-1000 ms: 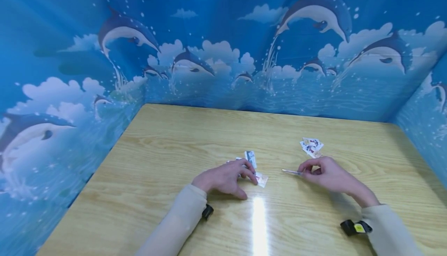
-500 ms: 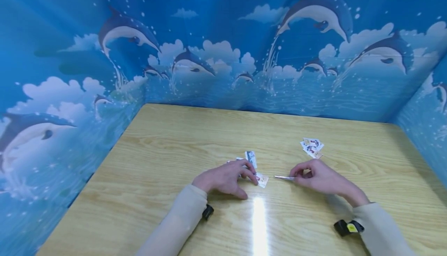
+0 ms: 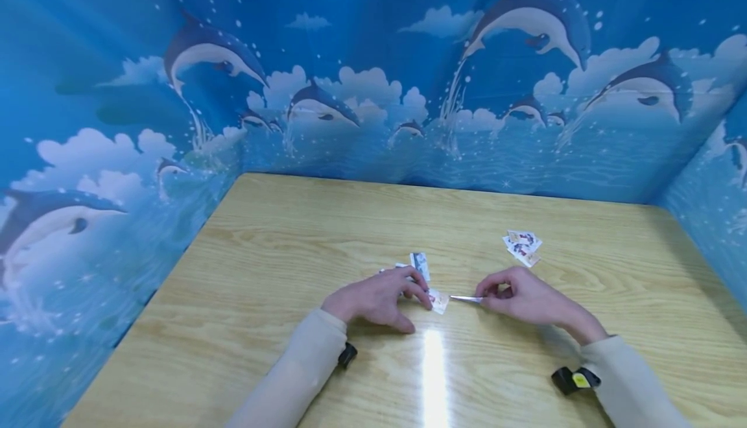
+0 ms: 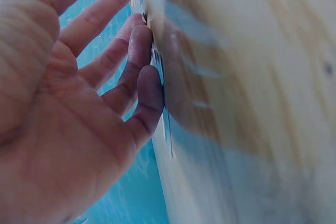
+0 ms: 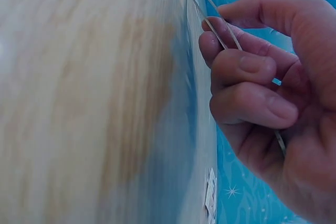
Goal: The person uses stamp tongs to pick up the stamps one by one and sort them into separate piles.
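Note:
My left hand (image 3: 382, 298) lies palm down at the middle of the table, its fingers loosely bent and touching a small printed paper piece (image 3: 439, 302). Just beyond those fingers lies a dark-printed piece (image 3: 419, 264); other pieces are partly hidden beneath the hand. In the left wrist view the fingertips (image 4: 150, 77) meet the tabletop over thin flat edges. My right hand (image 3: 522, 295) grips slim metal tweezers (image 3: 465, 298). Their tips reach the right edge of the printed piece in the head view. Two spread tines (image 5: 210, 23) show in the right wrist view.
A small overlapping pile of printed paper pieces (image 3: 523, 246) sits beyond my right hand. The wood-grain table (image 3: 303, 220) carries a bright light reflection (image 3: 433, 376) near the front. Dolphin-print curtains (image 3: 373, 142) border its back and sides.
My right hand has moved left with the tweezers, bringing their tips up to the printed piece at my left fingers. The left hand stays in place.

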`<state>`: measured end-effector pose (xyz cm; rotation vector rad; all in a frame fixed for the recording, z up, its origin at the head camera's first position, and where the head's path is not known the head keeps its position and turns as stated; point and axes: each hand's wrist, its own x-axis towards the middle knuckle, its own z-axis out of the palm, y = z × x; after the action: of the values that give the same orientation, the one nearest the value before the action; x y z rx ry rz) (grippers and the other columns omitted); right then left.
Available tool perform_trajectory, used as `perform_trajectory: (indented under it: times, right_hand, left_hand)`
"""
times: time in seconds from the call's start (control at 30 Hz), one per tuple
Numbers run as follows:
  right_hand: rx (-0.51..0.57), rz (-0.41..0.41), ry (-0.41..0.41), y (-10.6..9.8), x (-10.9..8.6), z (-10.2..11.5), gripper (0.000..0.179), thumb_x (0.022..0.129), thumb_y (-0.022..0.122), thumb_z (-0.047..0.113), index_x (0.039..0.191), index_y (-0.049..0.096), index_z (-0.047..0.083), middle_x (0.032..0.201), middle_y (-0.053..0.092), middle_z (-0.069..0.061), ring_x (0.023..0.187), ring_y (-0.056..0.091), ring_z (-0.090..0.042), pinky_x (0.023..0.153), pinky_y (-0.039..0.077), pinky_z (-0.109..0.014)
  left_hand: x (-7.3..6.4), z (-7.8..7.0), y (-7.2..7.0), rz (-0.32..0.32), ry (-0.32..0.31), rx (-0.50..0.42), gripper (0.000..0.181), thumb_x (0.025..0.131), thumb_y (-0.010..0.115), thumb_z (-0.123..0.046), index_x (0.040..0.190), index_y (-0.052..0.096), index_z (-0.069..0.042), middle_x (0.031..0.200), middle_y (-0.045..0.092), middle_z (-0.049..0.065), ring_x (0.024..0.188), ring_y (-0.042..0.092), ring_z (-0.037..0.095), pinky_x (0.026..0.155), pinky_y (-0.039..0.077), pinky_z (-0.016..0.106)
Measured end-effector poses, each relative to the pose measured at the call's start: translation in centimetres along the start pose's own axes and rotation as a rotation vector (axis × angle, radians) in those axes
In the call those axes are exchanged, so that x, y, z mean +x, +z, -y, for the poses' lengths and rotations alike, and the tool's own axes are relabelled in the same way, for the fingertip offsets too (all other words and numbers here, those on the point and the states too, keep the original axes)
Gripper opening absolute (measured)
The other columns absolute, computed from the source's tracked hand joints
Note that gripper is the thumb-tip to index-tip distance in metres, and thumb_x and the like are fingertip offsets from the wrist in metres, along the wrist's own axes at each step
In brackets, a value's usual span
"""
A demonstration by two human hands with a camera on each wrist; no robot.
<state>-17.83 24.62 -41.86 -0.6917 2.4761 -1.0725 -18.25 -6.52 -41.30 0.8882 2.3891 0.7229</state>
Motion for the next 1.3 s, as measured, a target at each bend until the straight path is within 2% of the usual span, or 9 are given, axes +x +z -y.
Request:
perform_trajectory:
  times: [0.53,0.87,1.13,1.3]
  right_hand:
    - [-0.013,0.016,-0.023,0.3,0.5,0.5,0.011,0.091,0.069,0.007,0.1,0.076,0.01,0.088,0.073,0.0,0.061,0.05,-0.001,0.054,0.045,-0.02]
    - [-0.019,-0.005,-0.023,0.3,0.1,0.2,0.011,0.09,0.07,0.007,0.098,0.076,0.011,0.085,0.07,0.001,0.063,0.051,-0.001,0.055,0.045,-0.021]
    - [-0.014,-0.033,-0.024,-0.3,-0.8,-0.1,0.009,0.091,0.073,0.01,0.099,0.076,0.013,0.085,0.07,0.002,0.064,0.052,-0.001,0.056,0.046,-0.021]
    - [0.014,-0.053,-0.006,-0.8,-1.4,-0.2,0.012,0.092,0.071,0.009,0.102,0.076,0.01,0.088,0.069,-0.002,0.059,0.051,0.0,0.054,0.046,-0.021]
  left_hand:
    - [0.2,-0.3,-0.1,0.004,-0.004,0.005,0.037,0.081,0.086,-0.024,0.116,0.075,-0.034,0.138,0.051,-0.015,0.124,0.047,0.01,0.108,0.041,0.033]
    - [0.2,-0.5,0.0,-0.009,0.029,0.055,0.039,0.082,0.086,-0.027,0.118,0.075,-0.034,0.134,0.05,-0.013,0.117,0.049,0.009,0.102,0.045,0.029]
    - [0.2,-0.2,0.0,-0.059,0.088,-0.029,0.037,0.083,0.084,-0.036,0.118,0.075,-0.032,0.123,0.054,-0.015,0.111,0.053,0.008,0.095,0.046,0.025]
    - [0.2,-0.2,0.0,-0.08,0.079,-0.075,0.035,0.084,0.084,-0.036,0.118,0.075,-0.032,0.126,0.053,-0.015,0.113,0.053,0.008,0.095,0.046,0.025]
